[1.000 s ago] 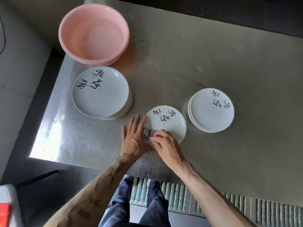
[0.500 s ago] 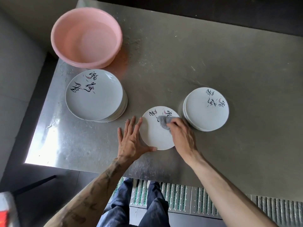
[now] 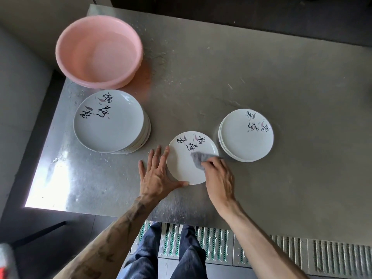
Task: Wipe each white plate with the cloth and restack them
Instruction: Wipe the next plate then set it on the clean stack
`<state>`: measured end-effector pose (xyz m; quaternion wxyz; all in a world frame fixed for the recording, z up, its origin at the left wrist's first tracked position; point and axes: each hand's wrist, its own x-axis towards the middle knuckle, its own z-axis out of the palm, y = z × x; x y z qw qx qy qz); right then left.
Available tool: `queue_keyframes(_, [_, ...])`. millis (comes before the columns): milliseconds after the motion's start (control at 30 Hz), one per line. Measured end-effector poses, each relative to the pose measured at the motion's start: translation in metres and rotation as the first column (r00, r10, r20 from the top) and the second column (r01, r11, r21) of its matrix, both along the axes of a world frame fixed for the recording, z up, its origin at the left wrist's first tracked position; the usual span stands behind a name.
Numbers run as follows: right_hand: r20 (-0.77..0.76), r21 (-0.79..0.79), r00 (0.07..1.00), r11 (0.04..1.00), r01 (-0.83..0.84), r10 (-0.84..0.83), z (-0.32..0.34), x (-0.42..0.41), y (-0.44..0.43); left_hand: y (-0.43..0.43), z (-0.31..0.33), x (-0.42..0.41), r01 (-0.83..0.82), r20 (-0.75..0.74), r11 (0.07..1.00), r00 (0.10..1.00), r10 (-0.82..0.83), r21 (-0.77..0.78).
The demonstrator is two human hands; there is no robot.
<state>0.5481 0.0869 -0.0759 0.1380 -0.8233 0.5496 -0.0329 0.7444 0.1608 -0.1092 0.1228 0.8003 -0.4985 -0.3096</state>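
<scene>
Head view: a single white plate (image 3: 182, 160), with black brush writing and pink leaf marks at its far edge, lies flat on the steel table (image 3: 251, 81) between a left stack (image 3: 108, 123) and a right stack (image 3: 246, 137). The left hand (image 3: 154, 176) lies spread and flat, with the thumb at the plate's near rim. The right hand (image 3: 220, 178) pinches a crumpled grey cloth (image 3: 198, 159) against the plate's right side. A pink basin (image 3: 98, 51) stands beyond.
</scene>
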Motion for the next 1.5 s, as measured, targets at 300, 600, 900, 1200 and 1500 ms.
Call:
queue_keyframes(300, [-0.044, -0.037, 0.998, 0.998, -0.056, 0.054, -0.001, 0.017, -0.045, -0.004, -0.005, -0.007, -0.032, 0.078, 0.999, 0.996, 0.031, 0.014])
queue_keyframes(600, [0.392, 0.291, 0.881, 0.944, 0.156, -0.267, 0.012, 0.018, 0.046, -0.006, 0.007, -0.007, 0.119, 0.271, 0.993, 0.956, -0.113, -0.005])
queue_keyframes(900, [0.490, 0.385, 0.564, 0.745, 0.545, -0.665, 0.012, -0.002, 0.030, -0.019, 0.010, -0.009, 0.643, 0.446, 0.761, 0.706, -0.550, -0.079])
queue_keyframes(1200, [0.528, 0.747, -0.006, 0.462, 0.478, -0.849, 0.020, 0.004, 0.013, -0.017, 0.034, -0.012, 0.693, 0.475, 0.695, 0.685, -0.553, -0.191])
queue_keyframes(1500, [0.789, 0.372, 0.327, 0.828, 0.420, -0.520, 0.081, 0.030, -0.024, -0.033, 0.117, -0.016, 0.113, -0.265, 0.931, 0.941, -0.213, -0.347])
